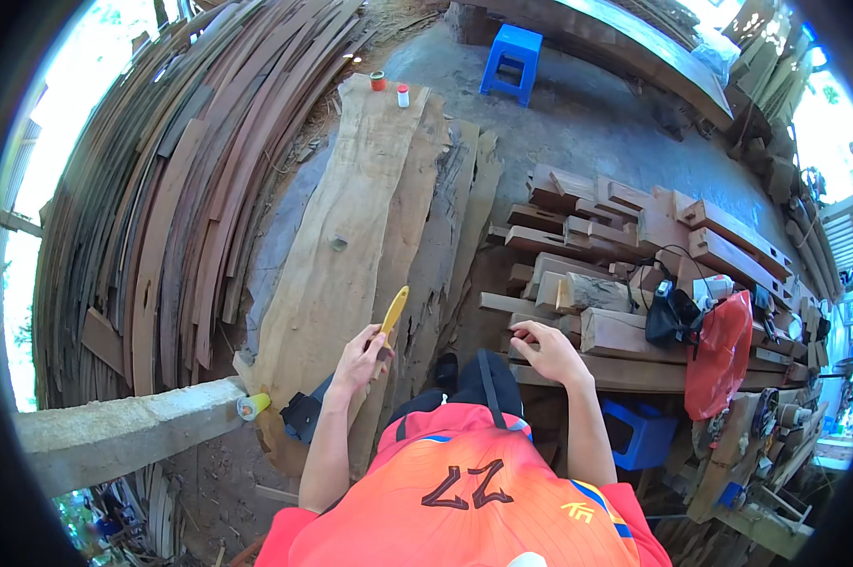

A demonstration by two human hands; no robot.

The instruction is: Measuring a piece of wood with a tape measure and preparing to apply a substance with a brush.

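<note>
In my left hand (355,364) is a yellow-handled paintbrush (395,308), its handle pointing up and away from me. My fingers hide its lower end, so the bristles do not show. Beneath that hand lies a long pale wood slab (336,217) with a wavy edge, and a small greyish piece (337,243) rests on its surface. My right hand (547,352) is apart from it, loosely curled with fingers apart and nothing in it, close to the stacked timbers. On the slab's far end stand an open reddish tin (378,81) and a small white bottle (404,95) with a red cap.
Long boards (176,208) are piled at the left. Cut timbers (625,274) are stacked at the right, with a red plastic bag (719,354) and a dark power tool (672,317) on them. A blue stool (513,61) stands farther off. A pale beam (129,430) juts in at lower left.
</note>
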